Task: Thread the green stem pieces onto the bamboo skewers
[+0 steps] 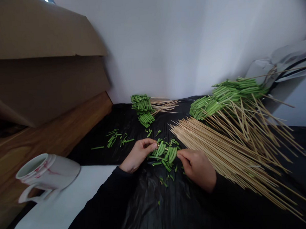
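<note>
Cut green bean pieces (172, 154) sit side by side on a thin skewer between my two hands. My left hand (140, 153) is closed, thumb and finger pinching the skewer's left end. At the other end my right hand (199, 166) is closed with its fingertips on the skewer beside the last bean. Loose green pieces (166, 165) lie below on the black plastic sheet (157, 199). Bare wooden skewers (221, 152) are piled to the right of my right hand.
Filled bean skewers are stacked at the back middle (143, 106) and back right (229, 95). Loose bean pieces (113, 138) lie left. A white mug (53, 171) rests on white paper (95, 182). A cardboard box (45, 65) stands back left, before the wall.
</note>
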The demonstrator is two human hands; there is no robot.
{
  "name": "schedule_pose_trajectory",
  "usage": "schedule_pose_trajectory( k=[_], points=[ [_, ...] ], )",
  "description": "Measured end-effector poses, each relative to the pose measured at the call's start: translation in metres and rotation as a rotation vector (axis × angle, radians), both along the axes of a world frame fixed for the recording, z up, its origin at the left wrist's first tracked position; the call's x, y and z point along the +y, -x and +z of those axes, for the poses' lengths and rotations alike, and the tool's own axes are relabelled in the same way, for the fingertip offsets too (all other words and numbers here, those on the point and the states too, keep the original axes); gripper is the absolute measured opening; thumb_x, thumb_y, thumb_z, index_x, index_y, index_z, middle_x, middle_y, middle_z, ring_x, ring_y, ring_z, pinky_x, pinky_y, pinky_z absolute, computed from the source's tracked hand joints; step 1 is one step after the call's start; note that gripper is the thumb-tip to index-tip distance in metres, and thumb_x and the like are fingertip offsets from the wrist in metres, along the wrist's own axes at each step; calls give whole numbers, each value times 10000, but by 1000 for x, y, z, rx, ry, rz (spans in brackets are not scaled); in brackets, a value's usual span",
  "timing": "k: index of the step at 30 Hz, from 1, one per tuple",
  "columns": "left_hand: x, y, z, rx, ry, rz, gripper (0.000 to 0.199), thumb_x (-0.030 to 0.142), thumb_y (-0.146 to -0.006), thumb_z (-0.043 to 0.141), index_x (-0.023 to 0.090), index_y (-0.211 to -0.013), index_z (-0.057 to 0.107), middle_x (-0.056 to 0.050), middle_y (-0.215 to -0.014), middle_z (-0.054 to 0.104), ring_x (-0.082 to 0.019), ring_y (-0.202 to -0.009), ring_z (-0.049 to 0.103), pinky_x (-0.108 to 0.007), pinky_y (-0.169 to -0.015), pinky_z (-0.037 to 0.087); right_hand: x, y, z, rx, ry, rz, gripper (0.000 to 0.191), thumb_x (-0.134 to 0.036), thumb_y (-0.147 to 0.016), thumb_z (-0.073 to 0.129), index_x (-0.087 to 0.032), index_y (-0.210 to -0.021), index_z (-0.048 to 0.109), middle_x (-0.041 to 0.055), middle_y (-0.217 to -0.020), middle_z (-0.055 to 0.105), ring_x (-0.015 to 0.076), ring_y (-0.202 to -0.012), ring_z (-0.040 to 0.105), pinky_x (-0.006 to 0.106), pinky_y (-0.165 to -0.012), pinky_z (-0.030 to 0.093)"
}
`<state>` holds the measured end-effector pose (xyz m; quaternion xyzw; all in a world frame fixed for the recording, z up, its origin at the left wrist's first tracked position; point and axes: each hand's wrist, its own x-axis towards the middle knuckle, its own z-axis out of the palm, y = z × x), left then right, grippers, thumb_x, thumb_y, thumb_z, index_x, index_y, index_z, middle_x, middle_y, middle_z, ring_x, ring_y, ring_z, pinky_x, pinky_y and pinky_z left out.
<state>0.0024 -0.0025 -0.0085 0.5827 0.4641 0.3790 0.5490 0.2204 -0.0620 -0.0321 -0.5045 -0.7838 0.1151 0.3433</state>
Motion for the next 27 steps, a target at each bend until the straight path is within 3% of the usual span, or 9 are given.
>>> schedule_pose_trajectory(
  k=[11,16,22,27],
  points=[
    [3,2,1,-51,-5,4,290,410,-700,751,136,-775,692,-28,-716,640,-128,-643,536,-240,-632,401,0,1,3,34,-16,-2,263,-217,-922,404,-194,-783,627,34,-757,660,151,-720,596,266,-671,372],
    [-2,4,13,-157,7,-3,399,385,-693,769,177,-1027,702,-75,-952,706,-183,-836,625,-276,-765,451,1,1,5,100,-65,-14,248,-229,-932,409,-199,-862,645,38,-818,678,148,-757,611,258,-708,399],
    [-5,4,19,-31,33,-84,207,277,-650,804,147,-788,719,-35,-771,698,-140,-696,601,-256,-707,451,1,3,4,87,-74,14,249,-228,-947,395,-200,-922,641,45,-855,677,157,-813,620,269,-750,426],
    [1,19,26,-6,-20,-5,172,262,-677,788,150,-767,694,9,-690,628,-81,-609,523,-190,-589,396,3,-2,11,123,-198,-70,267,-282,-944,429,-199,-1162,559,84,-1068,636,209,-1001,565,362,-875,428]
  ],
)
